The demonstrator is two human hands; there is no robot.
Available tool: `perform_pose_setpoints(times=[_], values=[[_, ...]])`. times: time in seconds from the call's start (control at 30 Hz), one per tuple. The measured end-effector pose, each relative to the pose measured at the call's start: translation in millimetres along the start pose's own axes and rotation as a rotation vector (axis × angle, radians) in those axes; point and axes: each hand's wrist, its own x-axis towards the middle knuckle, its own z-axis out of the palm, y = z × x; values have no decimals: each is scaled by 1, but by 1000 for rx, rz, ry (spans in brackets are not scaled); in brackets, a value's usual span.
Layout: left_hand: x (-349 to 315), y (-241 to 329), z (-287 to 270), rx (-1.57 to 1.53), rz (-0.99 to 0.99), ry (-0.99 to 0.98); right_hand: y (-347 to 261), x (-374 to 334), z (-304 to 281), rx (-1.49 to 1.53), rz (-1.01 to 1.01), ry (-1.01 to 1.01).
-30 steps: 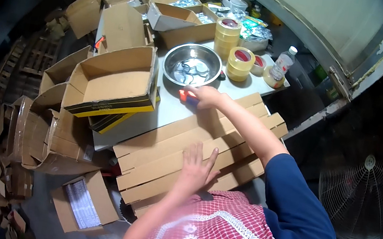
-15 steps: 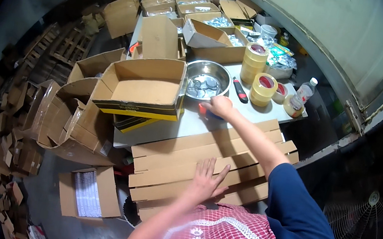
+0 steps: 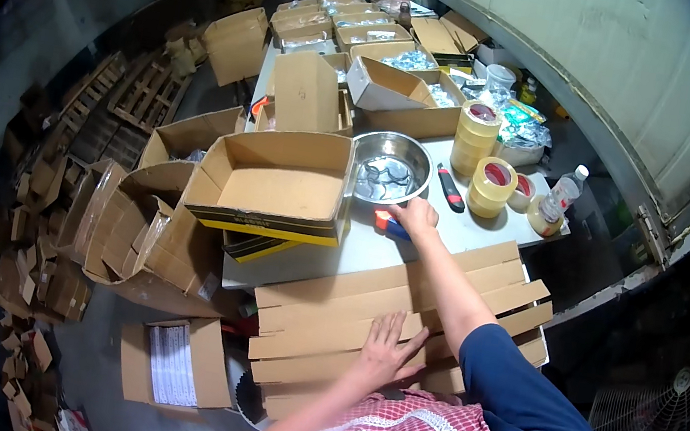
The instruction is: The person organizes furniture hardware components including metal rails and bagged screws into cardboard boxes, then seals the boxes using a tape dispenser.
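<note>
Right grip reaching an orange-and-blue tool on the surface

The orange-and-blue tool is lying on the white surface, its orange end pointing left, just left of and below the fingers of the right grip. Those fingers are curling over its right end; whether they are closing on it or only touching it, I cannot tell. Nearer the body, the left grip is lying palm down with fingers spread, pressing on flat folded cardboard and holding nothing.

A metal bowl is sitting just beyond the right grip, with dark curved things lying inside it. To that grip's right and slightly beyond, a red-and-black knife is lying near a short stack of tape rolls; a taller stack is standing behind. Farther right, a clear bottle is standing near the surface's edge. To the left of the right grip, an open cardboard box is sitting tilted on another box with a yellow edge.
</note>
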Motion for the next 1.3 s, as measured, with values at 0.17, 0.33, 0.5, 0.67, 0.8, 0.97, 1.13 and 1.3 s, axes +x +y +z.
perform_pose_setpoints(times=[0.17, 0.33, 0.5, 0.67, 0.8, 0.97, 1.13, 1.3], values=[[3, 1, -5, -19, -6, -8, -8, 12, -25, -154, -62, -139], [0, 0, -6, -19, -18, -11, -22, 21, -29, -323, -94, -294], [4, 1, -9, -8, -26, 13, 1, 30, -25, -475, -260, -330], [14, 1, 5, -67, -35, -42, 51, 16, -39, -213, -415, 22], [-5, 0, 1, -48, -167, -166, 67, -85, -63, 132, -616, 0], [-7, -15, -52, 45, -401, -148, 124, -215, -164, 293, -635, 196], [3, -72, -52, 35, -467, -43, 184, -292, -187, 73, -587, 90], [5, -107, -62, -97, -575, -6, 180, -306, -178, 117, -521, 65]])
